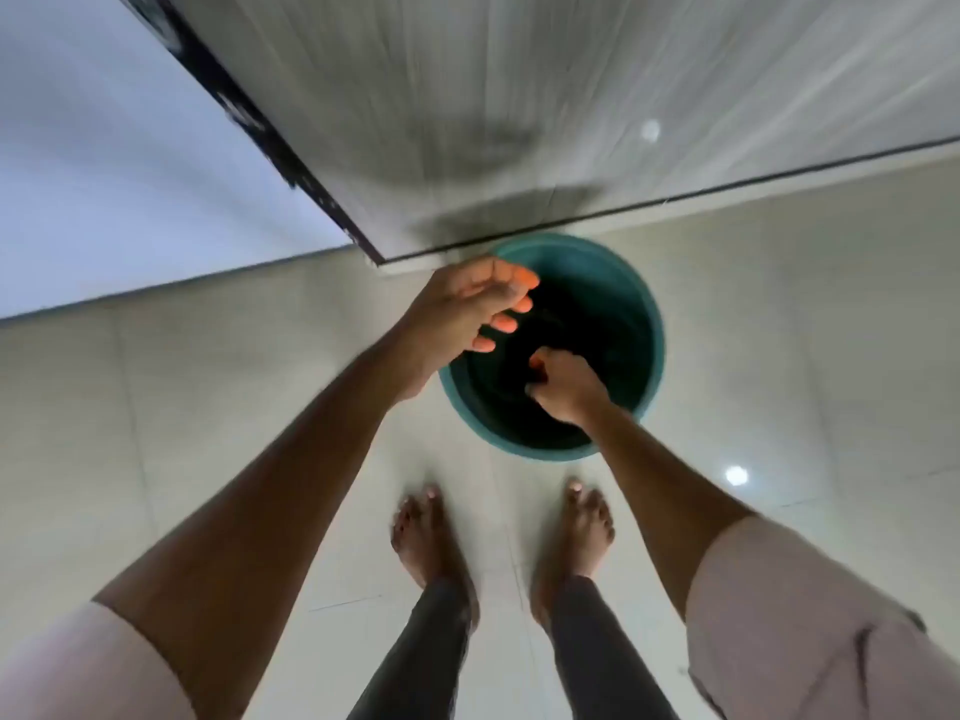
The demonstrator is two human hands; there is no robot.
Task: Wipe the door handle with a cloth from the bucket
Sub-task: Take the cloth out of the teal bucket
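A teal bucket (652,324) stands on the tiled floor, right at the foot of the door (519,96). Its inside is dark and I cannot make out a cloth in it. My left hand (467,309) hovers over the bucket's left rim with its fingers apart and nothing in it. My right hand (563,384) is down inside the bucket near the front wall, fingers curled together. Whether it grips anything is lost in the dark and the blur. The door handle is out of view.
The door's dark edge (249,116) runs diagonally to the floor at the bucket's upper left, with a pale wall (104,174) to its left. My bare feet (431,532) stand on glossy tiles just behind the bucket.
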